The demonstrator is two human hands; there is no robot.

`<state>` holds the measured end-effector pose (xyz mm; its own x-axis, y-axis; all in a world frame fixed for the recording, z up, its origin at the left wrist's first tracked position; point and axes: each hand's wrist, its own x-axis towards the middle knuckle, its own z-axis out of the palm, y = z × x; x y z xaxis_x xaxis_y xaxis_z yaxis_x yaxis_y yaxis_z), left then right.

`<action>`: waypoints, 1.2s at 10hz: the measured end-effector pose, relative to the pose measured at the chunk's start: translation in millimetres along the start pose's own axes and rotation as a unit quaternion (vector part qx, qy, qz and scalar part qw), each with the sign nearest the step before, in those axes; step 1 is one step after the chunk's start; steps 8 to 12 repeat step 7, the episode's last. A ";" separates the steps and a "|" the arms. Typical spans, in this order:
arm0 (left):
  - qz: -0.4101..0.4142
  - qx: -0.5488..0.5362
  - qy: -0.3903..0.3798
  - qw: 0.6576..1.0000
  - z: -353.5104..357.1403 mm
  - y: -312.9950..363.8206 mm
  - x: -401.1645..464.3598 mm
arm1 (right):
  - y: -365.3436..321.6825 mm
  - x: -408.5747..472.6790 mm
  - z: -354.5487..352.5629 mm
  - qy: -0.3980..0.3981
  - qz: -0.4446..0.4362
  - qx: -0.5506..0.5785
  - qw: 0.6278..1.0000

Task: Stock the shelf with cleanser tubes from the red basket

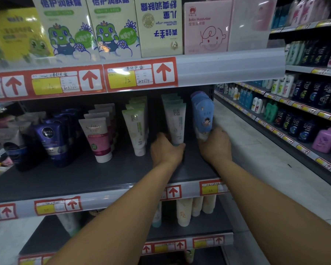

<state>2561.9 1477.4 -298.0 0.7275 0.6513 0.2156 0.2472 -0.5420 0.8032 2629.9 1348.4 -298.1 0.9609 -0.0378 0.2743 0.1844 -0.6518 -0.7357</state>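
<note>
Just right of the frame's centre, my left hand (165,148) curls around the cap end of the front white-and-teal tube (176,123), which stands cap-down on the dark shelf (84,180) at the head of its row. Beside it to the right, my right hand (215,144) grips the base of the front blue tube (202,117) at the shelf's right end. The red basket is outside the frame.

Glossy plastic tubes (175,121) (smooth-skinned) stand on a matt dark shelf (80,180); cartons (159,25) look like printed card.
</note>
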 end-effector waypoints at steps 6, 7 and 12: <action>0.002 0.038 -0.121 0.992 -30.2 -3.1 -11.5 | -9.8 -22.0 -32.0 -0.103 -0.037 -0.121 0.987; 0.019 0.044 -0.134 0.990 -49.0 -2.9 -28.4 | -21.0 -47.8 -40.4 -0.121 -0.062 -0.150 0.979; 0.019 0.044 -0.134 0.990 -49.0 -2.9 -28.4 | -21.0 -47.8 -40.4 -0.121 -0.062 -0.150 0.979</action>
